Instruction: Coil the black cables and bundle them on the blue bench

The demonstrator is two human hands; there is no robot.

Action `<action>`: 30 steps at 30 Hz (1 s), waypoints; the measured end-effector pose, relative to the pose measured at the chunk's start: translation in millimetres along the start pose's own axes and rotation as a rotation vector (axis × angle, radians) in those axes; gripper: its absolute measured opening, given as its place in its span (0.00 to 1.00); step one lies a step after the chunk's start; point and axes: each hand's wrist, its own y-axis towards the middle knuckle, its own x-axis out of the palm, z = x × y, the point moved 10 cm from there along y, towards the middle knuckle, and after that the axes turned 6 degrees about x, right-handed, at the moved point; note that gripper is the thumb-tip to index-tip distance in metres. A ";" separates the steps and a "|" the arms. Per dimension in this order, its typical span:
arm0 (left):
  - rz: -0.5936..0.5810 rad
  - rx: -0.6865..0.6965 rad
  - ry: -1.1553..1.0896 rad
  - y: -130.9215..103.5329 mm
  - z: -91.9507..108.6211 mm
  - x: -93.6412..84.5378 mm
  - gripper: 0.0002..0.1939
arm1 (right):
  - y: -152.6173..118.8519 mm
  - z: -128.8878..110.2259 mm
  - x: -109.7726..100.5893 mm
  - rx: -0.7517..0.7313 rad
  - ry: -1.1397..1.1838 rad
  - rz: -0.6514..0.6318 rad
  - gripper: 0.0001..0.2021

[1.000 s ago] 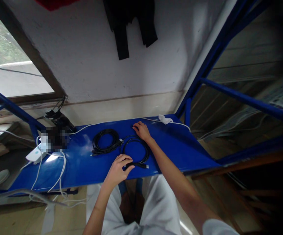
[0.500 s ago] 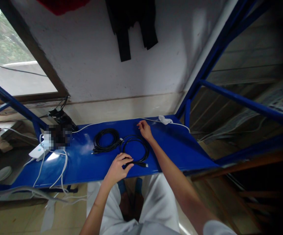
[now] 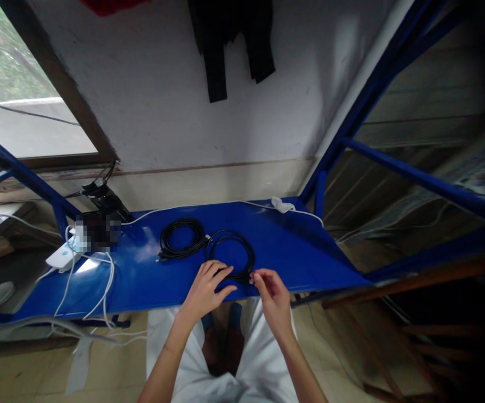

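A black cable lies in a loose coil (image 3: 252, 249) near the front of the blue tabletop (image 3: 293, 246). Above its near side, my left hand (image 3: 209, 288) rests palm down, thumb and fingers apart; whether the fingertips touch the cable is hard to tell. My right hand (image 3: 274, 299) pinches the plug end of this cable between thumb and fingers at the coil's near right. A second, thicker coil of black cable (image 3: 167, 232) lies just left of the first, touching or nearly touching it.
A white power strip (image 3: 61, 257) with white cords (image 3: 110, 280) sits at the left end, beside a dark object (image 3: 110, 201). Along the back edge runs a white cord (image 3: 175, 208) with a white wrapped lump (image 3: 282, 205). Blue frame posts (image 3: 320, 196) rise at both ends.
My right hand has come from the back of the tabletop down to the near coil's plug end and pinches it. My left hand has stayed almost in place, with its thumb slightly farther out.
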 end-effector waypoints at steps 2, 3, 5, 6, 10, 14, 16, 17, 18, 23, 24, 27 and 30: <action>0.050 -0.015 -0.126 1.8 11.2 -0.7 0.26 | -22.0 -1.4 5.8 0.016 0.006 -0.035 0.10; 0.075 -0.036 -0.207 1.9 16.4 0.1 0.23 | -29.8 -1.4 9.8 0.025 0.009 -0.058 0.10; 0.130 -0.114 -0.369 -0.8 23.1 3.1 0.14 | -39.6 -0.2 17.6 0.047 0.021 -0.103 0.09; 0.165 -0.165 -0.431 -4.1 24.2 4.1 0.11 | -42.0 0.8 20.5 0.058 0.030 -0.120 0.10; 0.292 -0.342 -0.526 -26.6 20.4 3.3 0.09 | -40.6 1.1 25.3 0.070 0.042 -0.172 0.10; 0.364 -0.434 -0.613 -48.2 14.7 1.7 0.10 | -36.9 -9.3 34.8 0.035 -0.034 -0.305 0.09; 0.403 -0.461 -0.661 -54.8 12.4 0.4 0.11 | -37.3 -16.6 40.1 0.005 -0.099 -0.362 0.08; 0.408 -0.470 -0.676 -56.5 11.7 0.3 0.11 | -38.2 -20.4 42.6 -0.014 -0.127 -0.384 0.08; 0.399 -0.477 -0.683 -57.1 11.4 0.7 0.11 | -39.4 -24.4 44.9 -0.037 -0.148 -0.402 0.08; 0.306 -0.439 -0.618 -50.7 13.7 -2.6 0.10 | -44.9 -38.4 45.2 -0.128 -0.183 -0.382 0.08; 0.291 -0.420 -0.602 -48.6 15.1 -4.3 0.10 | -45.6 -39.6 44.0 -0.143 -0.190 -0.369 0.11; 0.251 -0.386 -0.573 -43.5 18.7 -6.5 0.10 | -48.0 -43.5 41.0 -0.222 -0.204 -0.352 0.14; 0.211 -0.375 -0.565 -40.6 22.5 -5.3 0.10 | -47.4 -43.9 36.4 -0.270 -0.196 -0.330 0.11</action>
